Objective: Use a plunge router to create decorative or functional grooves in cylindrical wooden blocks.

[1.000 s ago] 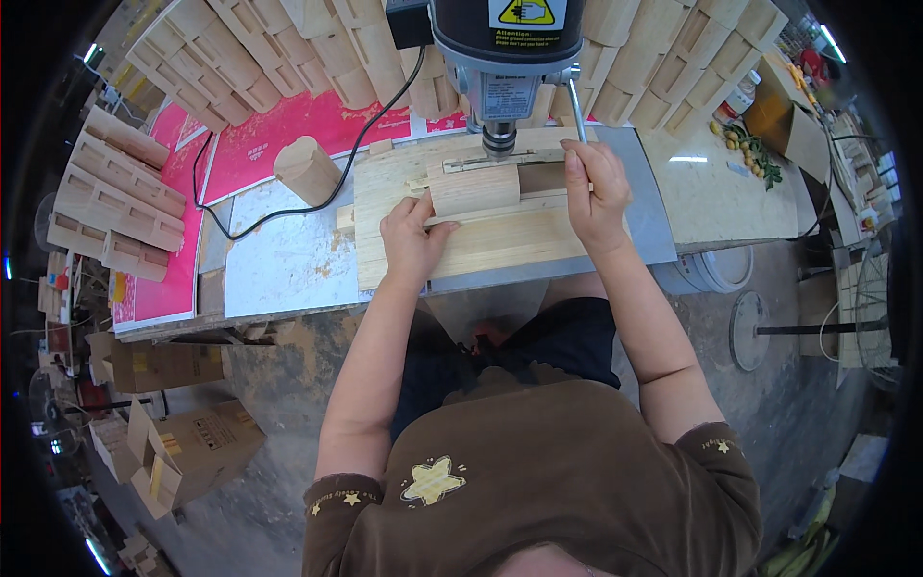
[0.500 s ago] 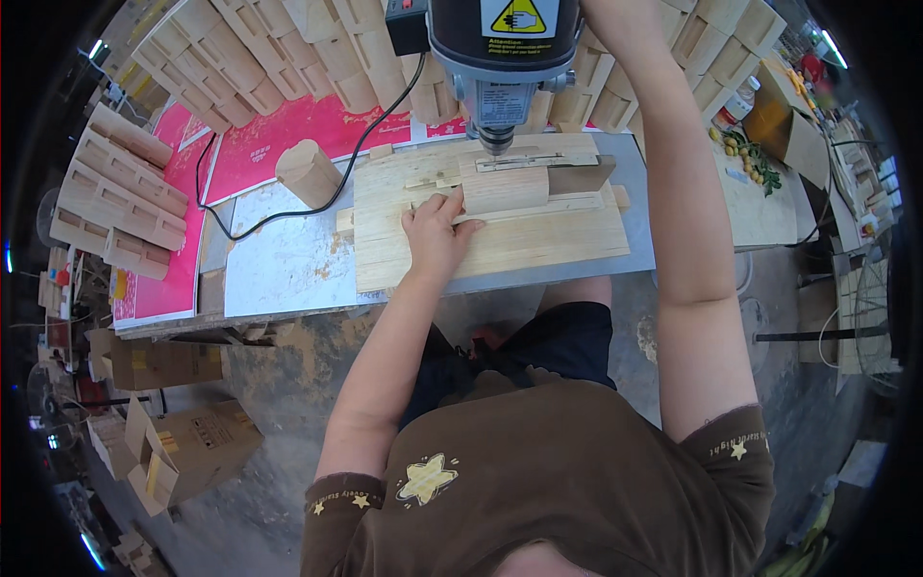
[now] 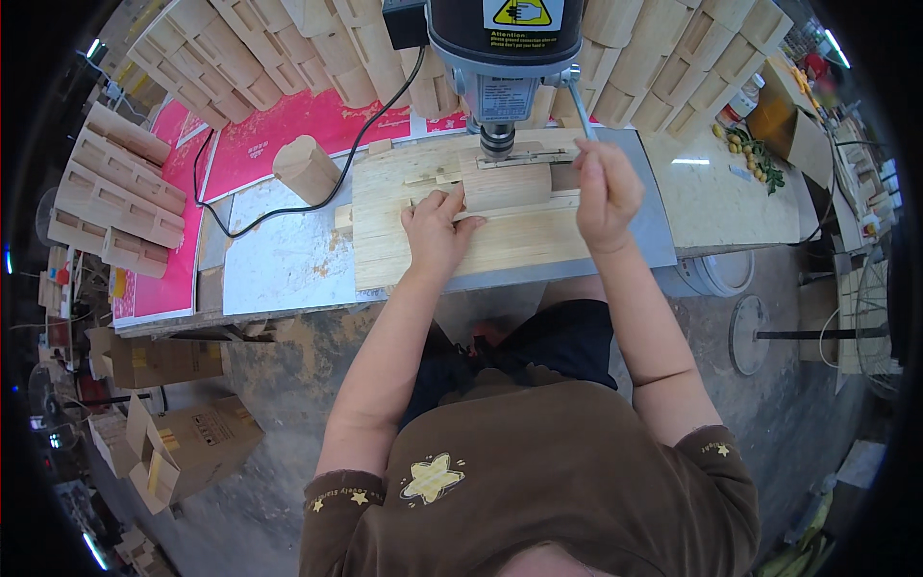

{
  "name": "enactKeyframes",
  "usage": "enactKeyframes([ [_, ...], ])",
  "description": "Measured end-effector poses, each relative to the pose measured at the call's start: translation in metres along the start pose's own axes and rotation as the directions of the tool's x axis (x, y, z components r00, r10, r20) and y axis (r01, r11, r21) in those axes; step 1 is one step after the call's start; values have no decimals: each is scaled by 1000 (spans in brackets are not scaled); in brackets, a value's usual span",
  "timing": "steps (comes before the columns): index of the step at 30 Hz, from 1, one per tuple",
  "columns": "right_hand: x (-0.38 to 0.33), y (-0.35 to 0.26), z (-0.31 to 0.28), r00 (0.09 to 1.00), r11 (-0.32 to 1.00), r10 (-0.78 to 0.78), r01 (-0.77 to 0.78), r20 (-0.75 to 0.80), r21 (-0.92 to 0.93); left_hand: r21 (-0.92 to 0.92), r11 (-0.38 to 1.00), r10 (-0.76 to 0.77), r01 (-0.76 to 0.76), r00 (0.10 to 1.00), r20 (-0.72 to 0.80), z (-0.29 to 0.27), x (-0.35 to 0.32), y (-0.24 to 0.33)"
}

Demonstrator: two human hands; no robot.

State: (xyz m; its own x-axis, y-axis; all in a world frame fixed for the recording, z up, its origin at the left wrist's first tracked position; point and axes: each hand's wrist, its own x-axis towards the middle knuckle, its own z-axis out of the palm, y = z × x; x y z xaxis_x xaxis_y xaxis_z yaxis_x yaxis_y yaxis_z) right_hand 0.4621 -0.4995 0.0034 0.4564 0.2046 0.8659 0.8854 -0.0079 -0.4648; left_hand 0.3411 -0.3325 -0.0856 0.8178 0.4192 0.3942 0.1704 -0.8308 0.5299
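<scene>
A dark drill press [image 3: 505, 58] stands in front of me, its chuck [image 3: 497, 140] just over a pale wooden block [image 3: 510, 188] with a rounded face. The block lies on a flat wooden board [image 3: 399, 264], with a thin slotted strip [image 3: 538, 158] along its far side. My left hand [image 3: 439, 233] holds the block's left end, thumb and fingers closed against it. My right hand [image 3: 608, 192] is wrapped round the lower end of the press's feed lever [image 3: 582, 108], right of the block. The drill tip is hard to make out.
Many rounded, slotted wooden pieces [image 3: 240, 67] are stacked along the back and left. One wooden cylinder [image 3: 306, 170] stands alone left of the board. A black cable [image 3: 361, 144] crosses the table. Cardboard boxes [image 3: 207, 438] sit on the floor at left.
My right hand has pulled the feed lever down and toward me, from high beside the press. The chuck has come slightly lower. My left hand stays on the block.
</scene>
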Motion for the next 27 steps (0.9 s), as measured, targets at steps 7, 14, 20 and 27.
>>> enactKeyframes([
  [7, -18, 25, 13, 996, 992, -88, 91, -34, 86, 13, 1000, 12, -12, 1000, -12, 1, -2, -2],
  [14, 75, -20, -11, 998, 998, -57, 57, -22, -17, 11, 1000, -10, 11, 1000, -11, 2, -1, -2],
  [20, 175, 30, 25, 997, 950, 67, -56, 24, -307, -114, 987, -104, 112, 992, 74, -1, 6, 5],
  [27, 107, 25, -1, 967, 983, 181, -172, 178, -66, -232, 961, -146, 154, 988, 50, 0, 11, 6],
])
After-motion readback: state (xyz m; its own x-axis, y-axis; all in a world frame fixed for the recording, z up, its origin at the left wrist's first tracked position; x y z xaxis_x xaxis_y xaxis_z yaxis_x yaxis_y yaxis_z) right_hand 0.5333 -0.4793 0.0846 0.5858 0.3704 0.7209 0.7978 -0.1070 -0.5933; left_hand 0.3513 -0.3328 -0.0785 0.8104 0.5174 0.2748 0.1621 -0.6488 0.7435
